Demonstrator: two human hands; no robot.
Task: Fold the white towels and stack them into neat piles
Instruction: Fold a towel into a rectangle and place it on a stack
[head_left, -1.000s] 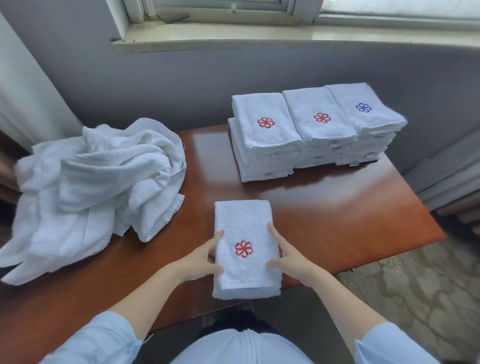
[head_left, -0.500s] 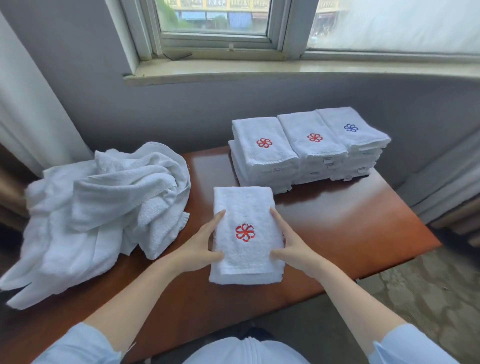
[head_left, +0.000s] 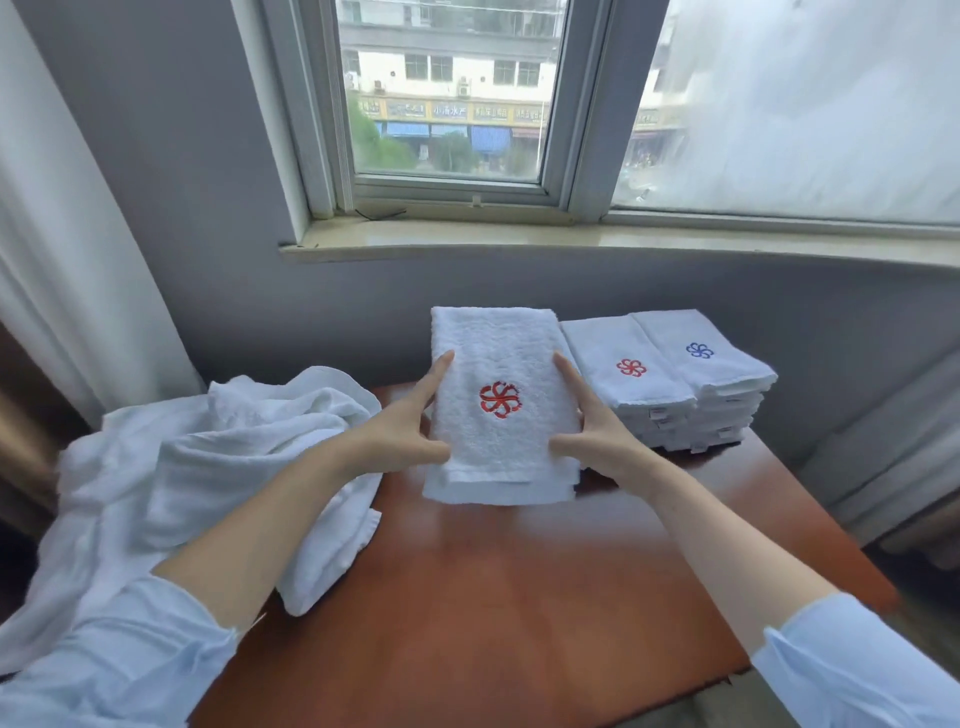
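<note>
1. The folded towel (head_left: 501, 400), white with a red flower emblem facing up, was held just above the table (head_left: 519, 597) toward its far edge. It was close beside the left of two finished piles.
2. The left hand (head_left: 410, 431) gripped one long side and the right hand (head_left: 597, 431) the other. The fingers (head_left: 439, 374) I could see lay straight along the top with the thumbs pressed near the front. The rest were hidden beneath, so each hand seemed clamped on the cloth.
3. To my eye the step in hand was setting it down on a pile. What lay under its far end was hidden from where I stood.
4. Doing it well would mean holding the towel level, so that the layers showing at its near edge did not slip apart.
5. Its long sides should run parallel to the red-emblem pile (head_left: 623, 369) and the blue-emblem pile (head_left: 698, 353), with its near edge in line with theirs.
6. It would be best lowered flat, not dropped. The fingers underneath should slide out sideways only once the weight had settled.
7. A light press on top would square it off.
8. The heap of unfolded towels (head_left: 218, 457) at the table's left edge suggested plenty remained to fold.
</note>
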